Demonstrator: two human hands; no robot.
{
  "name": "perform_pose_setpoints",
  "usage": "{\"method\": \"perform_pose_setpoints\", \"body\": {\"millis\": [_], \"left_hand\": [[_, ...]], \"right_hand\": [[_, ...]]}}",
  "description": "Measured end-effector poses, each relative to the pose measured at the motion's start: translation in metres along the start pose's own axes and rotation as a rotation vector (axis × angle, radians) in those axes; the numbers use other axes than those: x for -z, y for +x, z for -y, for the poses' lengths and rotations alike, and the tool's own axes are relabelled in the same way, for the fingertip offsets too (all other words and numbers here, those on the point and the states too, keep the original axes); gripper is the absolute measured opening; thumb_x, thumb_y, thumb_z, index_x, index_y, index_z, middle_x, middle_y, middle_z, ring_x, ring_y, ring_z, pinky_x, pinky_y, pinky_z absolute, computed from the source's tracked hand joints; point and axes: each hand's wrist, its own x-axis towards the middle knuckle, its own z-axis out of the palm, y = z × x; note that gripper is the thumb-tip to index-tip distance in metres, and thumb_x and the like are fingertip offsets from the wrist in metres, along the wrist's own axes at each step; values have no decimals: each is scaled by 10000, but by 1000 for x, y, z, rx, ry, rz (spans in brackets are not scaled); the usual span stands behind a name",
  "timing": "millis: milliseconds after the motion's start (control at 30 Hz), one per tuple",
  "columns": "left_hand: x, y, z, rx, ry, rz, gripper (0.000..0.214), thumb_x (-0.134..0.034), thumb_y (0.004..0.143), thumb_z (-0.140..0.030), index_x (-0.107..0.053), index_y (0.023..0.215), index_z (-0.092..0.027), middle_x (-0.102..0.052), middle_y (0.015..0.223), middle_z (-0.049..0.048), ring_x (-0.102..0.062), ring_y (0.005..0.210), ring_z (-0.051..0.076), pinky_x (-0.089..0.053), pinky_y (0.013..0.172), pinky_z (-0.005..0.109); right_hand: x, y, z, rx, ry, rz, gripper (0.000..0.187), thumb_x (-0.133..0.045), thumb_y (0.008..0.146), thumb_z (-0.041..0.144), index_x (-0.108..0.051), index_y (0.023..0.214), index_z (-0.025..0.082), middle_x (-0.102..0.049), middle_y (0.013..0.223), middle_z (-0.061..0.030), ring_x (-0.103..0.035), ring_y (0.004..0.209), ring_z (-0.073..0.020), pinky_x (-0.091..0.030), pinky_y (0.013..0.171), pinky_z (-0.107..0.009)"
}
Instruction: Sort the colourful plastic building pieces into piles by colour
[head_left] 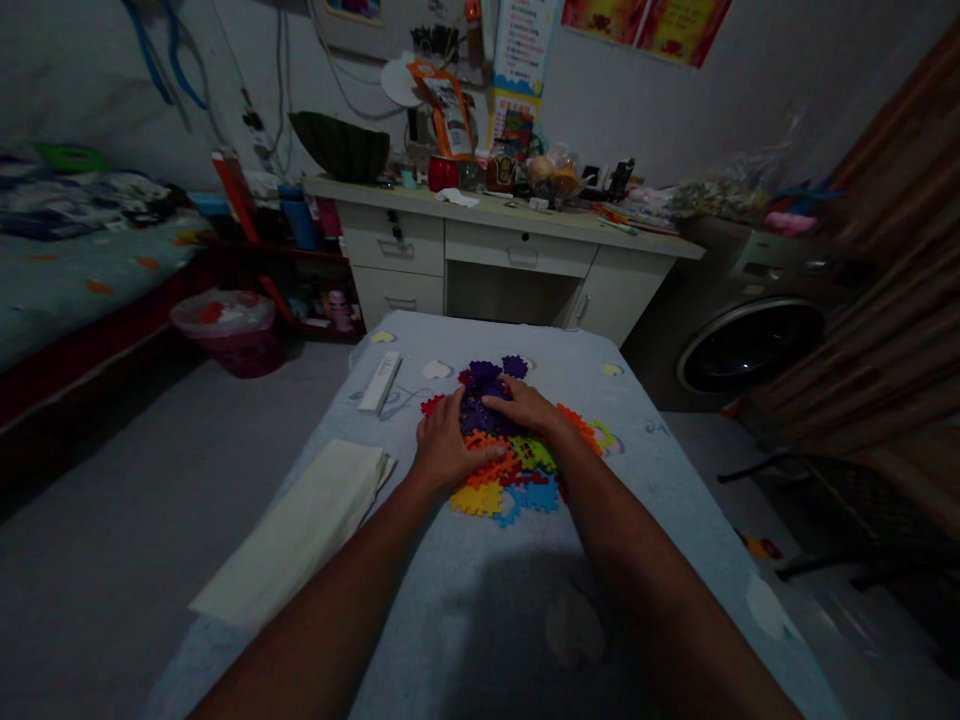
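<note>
A pile of colourful plastic gear-edged pieces lies on the cloth-covered table [480,620]. My left hand [444,445] is at the pile's left side, thumb stretched out over an orange piece [487,462] and fingers against a dark purple piece with holes [484,412]. From the right, my right hand [531,408] reaches over the same purple piece, with thumb and fingers apart. Both hands look open, cupped around the pile. Nearer me lie a yellow piece [477,498] and a blue piece [541,493]. A green piece [534,452] sits under my right wrist. The fingertips are partly hidden.
A folded pale cloth [300,535] and a white oblong box [380,382] lie on the table's left side. Behind stands a cluttered desk [517,250]. A washing machine [750,310] is at the right, a pink bin [232,335] at the left.
</note>
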Motion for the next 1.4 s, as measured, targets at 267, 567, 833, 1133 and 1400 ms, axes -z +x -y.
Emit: {"method": "perform_pose_setpoints", "body": {"millis": [267,567,833,1133,1400], "left_hand": [[0,-6,-17,-192,-166,-39,1131,-836,640,-489,-188,1532,-237,-404,1496,154,-419,1377,333,-394,1107,483],[3,-7,-34,-370,-83,-18,824,-616,864,-334,-179,1539,-153,-499,1436,165,-531,1267,296,-438,1042,440],[30,-12,-17,-151,119,104,676,-598,836,-383,-385,1444,-181,-523,1386,169,-473,1299,343,-377,1073,546],[28,-62,-4,31,182,127,1224,-835,500,-610,-280,1518,-215,-182,1588,232,-234,1437,494,-320,1093,636],[0,-48,-21,-88,63,124,1272,-897,453,-515,-261,1522,-248,-209,1569,196,-298,1416,448,-333,1115,587]], "right_hand": [[-1,-19,22,83,260,-48,456,-614,808,292,-594,1256,213,-658,1172,-38,-597,1041,-196,-461,983,-363],[28,-70,17,182,406,-128,573,-531,703,212,-522,1276,209,-624,1156,-44,-589,1038,-215,-479,951,-369],[46,-97,-33,34,118,-355,460,-515,729,234,-593,1182,203,-582,1288,-100,-507,1243,-253,-369,1088,-426],[24,-110,-73,-301,-186,-431,684,-542,838,647,-524,1346,190,-562,1337,-189,-447,1310,-365,-285,1098,-530],[3,-101,-30,-149,-28,-266,688,-593,837,571,-446,1415,228,-586,1334,-146,-529,1236,-332,-373,1051,-511]]}}
